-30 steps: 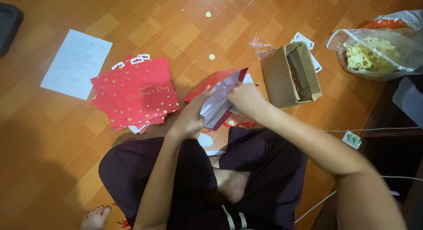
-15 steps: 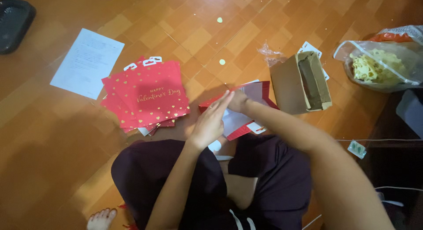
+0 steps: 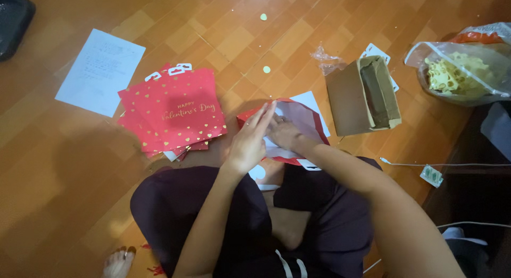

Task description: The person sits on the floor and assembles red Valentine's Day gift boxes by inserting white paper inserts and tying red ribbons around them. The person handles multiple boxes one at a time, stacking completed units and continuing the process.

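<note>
Both hands have dropped flat onto the red paper bag (image 3: pixel 298 123), now lying on the floor before the crossed legs. Left hand (image 3: pixel 250 142) presses with open palm; right hand (image 3: pixel 282 133) rests open beside it (brown box (image 3: pixel 362 97) nearby).

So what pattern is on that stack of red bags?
Small gold hearts on red, stack of red bags, head view.

The hands (image 3: pixel 266 137) hide much of the red bag (image 3: pixel 303 121) (its front unseen).
</note>
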